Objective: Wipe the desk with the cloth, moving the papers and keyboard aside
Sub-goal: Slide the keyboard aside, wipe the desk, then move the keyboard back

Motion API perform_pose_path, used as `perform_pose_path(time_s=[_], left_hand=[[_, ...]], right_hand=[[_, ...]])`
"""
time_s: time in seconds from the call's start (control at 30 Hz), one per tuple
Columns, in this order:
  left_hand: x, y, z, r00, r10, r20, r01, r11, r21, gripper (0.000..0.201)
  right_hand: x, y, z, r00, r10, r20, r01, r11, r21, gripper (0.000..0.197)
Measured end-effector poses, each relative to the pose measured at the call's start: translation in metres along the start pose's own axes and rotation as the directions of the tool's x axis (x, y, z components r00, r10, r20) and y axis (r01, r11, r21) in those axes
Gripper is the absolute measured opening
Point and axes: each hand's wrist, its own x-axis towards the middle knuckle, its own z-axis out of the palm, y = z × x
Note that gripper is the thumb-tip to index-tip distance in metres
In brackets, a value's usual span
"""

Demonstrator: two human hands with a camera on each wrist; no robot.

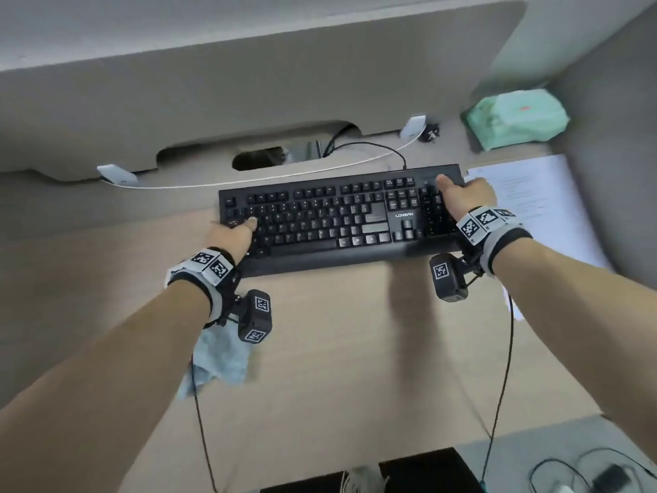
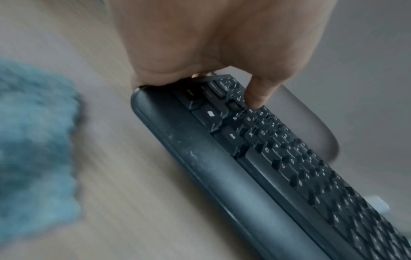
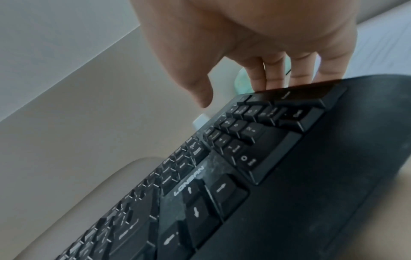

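A black keyboard lies across the middle of the wooden desk. My left hand grips its left end, thumb on the keys. At the right end my right hand holds the keyboard, thumb above the number pad and fingers curled over the edge. A crumpled blue cloth rests on the desk under my left forearm, held by neither hand. White papers lie just right of the keyboard.
A green tissue pack sits at the back right. The keyboard's black cable and a white cable run to a cutout in the grey divider. Wrist camera cords hang over the front edge.
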Motion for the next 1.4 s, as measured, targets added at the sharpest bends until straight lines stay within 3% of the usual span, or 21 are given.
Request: perform_pose_path(time_s=[0.07, 0.3, 0.5, 0.73, 0.9, 1.17, 1.27, 1.4], left_hand=[[-0.014, 0.018, 0.038, 0.999, 0.034, 0.037, -0.033, 0.999, -0.026, 0.067], [-0.052, 0.069, 0.130, 0.991, 0.040, 0.128, -0.051, 0.996, 0.080, 0.072], [-0.071, 0.094, 0.172, 0.987, 0.050, 0.151, -0.084, 0.970, 0.229, 0.069], [-0.077, 0.099, 0.196, 0.986, 0.087, 0.144, -0.132, 0.931, 0.339, 0.063], [-0.067, 0.092, 0.186, 0.980, 0.136, 0.144, -0.180, 0.913, 0.367, 0.062], [-0.056, 0.066, 0.127, 0.965, 0.246, 0.095, -0.263, 0.920, 0.291, 0.047], [-0.042, 0.038, 0.081, 0.965, 0.262, 0.013, -0.254, 0.923, 0.290, 0.044], [-0.012, -0.023, 0.004, 0.963, 0.258, -0.074, -0.227, 0.929, 0.291, 0.042]], right_hand=[[0.027, 0.021, -0.023, 0.999, 0.024, -0.028, -0.024, 1.000, -0.004, 0.082], [0.100, 0.076, -0.082, 0.993, 0.091, -0.073, -0.095, 0.994, -0.049, 0.080], [0.137, 0.097, -0.110, 0.990, 0.112, -0.090, -0.117, 0.992, -0.052, 0.082], [0.151, 0.109, -0.114, 0.994, 0.082, -0.075, -0.089, 0.992, -0.092, 0.068], [0.135, 0.103, -0.106, 0.995, 0.038, -0.098, -0.056, 0.981, -0.187, 0.066], [0.062, 0.050, -0.064, 0.970, -0.241, -0.027, 0.226, 0.940, -0.254, 0.056], [0.015, 0.022, -0.029, 0.918, -0.390, 0.068, 0.395, 0.893, -0.215, 0.051], [-0.066, -0.009, 0.042, 0.767, -0.572, 0.292, 0.616, 0.783, -0.082, 0.051]])
